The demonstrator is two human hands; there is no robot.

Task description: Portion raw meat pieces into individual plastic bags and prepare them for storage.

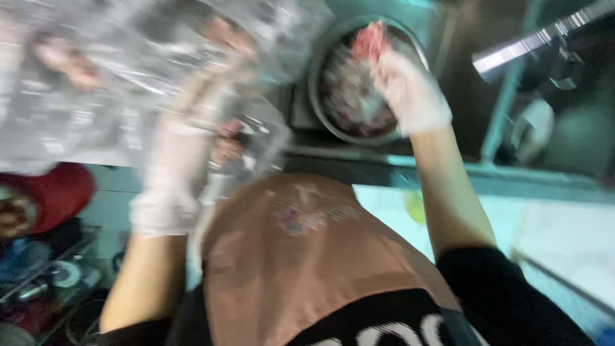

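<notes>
Your right hand (407,90), in a thin white glove, is over the round metal bowl (320,96), its grip pinched together on a red piece of meat (369,38) held above the bowl's far rim. The bowl holds more dark, reddish meat, blurred by motion. Your left hand (170,173), also gloved, is raised to the left with its grip closed on a large clear plastic bag (96,83); pinkish pieces show through the bag, too smeared to tell apart. Your brown apron (288,256) fills the lower middle. A pale surface (551,237) lies to the right, a red bowl (61,192) low on the left.
</notes>
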